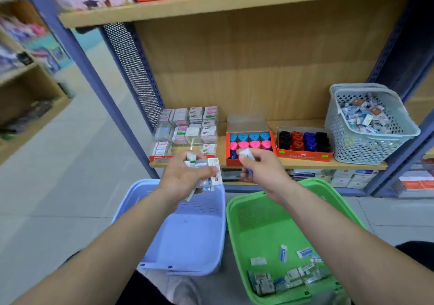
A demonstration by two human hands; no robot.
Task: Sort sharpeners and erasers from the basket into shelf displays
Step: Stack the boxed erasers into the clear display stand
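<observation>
My left hand grips a bunch of several wrapped erasers in front of the clear eraser display on the shelf. My right hand pinches a single white eraser with a blue sleeve just before the red box of blue and pink sharpeners. Below my right arm stands the green basket, with several erasers lying loose at its near end. A blue basket sits under my left arm and shows no items inside.
A red box of black, red and blue sharpeners stands right of the first box. A grey perforated basket full of small erasers sits at the shelf's right end. Blue metal uprights frame the shelf; boxed stock fills the shelf below.
</observation>
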